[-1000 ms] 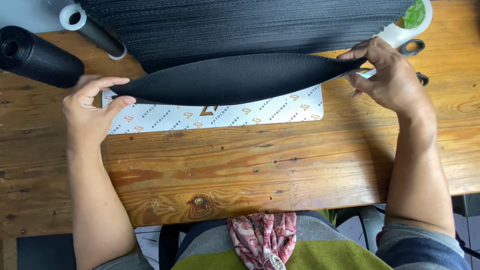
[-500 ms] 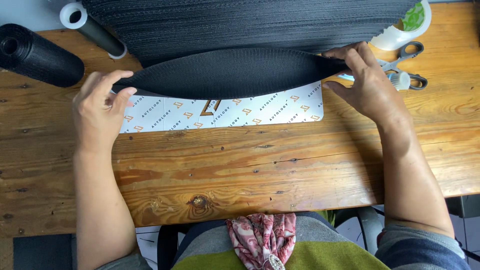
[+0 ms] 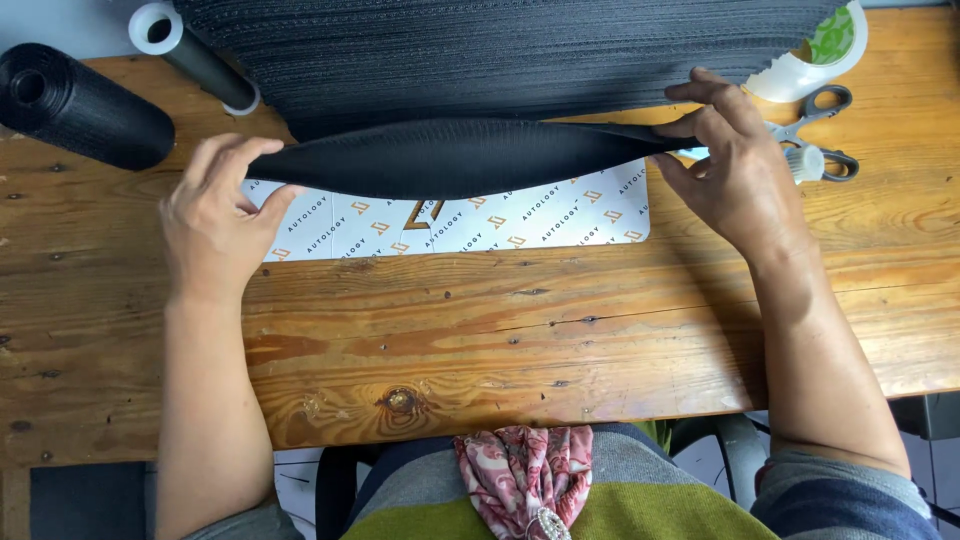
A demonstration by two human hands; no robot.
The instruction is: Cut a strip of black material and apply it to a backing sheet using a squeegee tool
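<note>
Head view, looking down on a wooden bench. A long black strip, widest at its middle and tapering to both ends, is held level just above the bench, stretched between the two hands. The left hand pinches the strip's left end between thumb and fingers; the right hand is closed on the right end in the same way, its fingers arched over the tip. Directly under the strip, flat on the bench, lies a white printed card with small orange marks; its upper edge is hidden by the strip. Behind the strip, a wide sheet of black ribbed mat covers the far side of the bench. At far left lies a black roll, and beside it a dark tube with a white end. At far right, just beyond the right hand, lie scissors with grey handles and a tape roll, partly out of frame. At the bottom edge, a pink patterned cloth rests on the person's lap.
</note>
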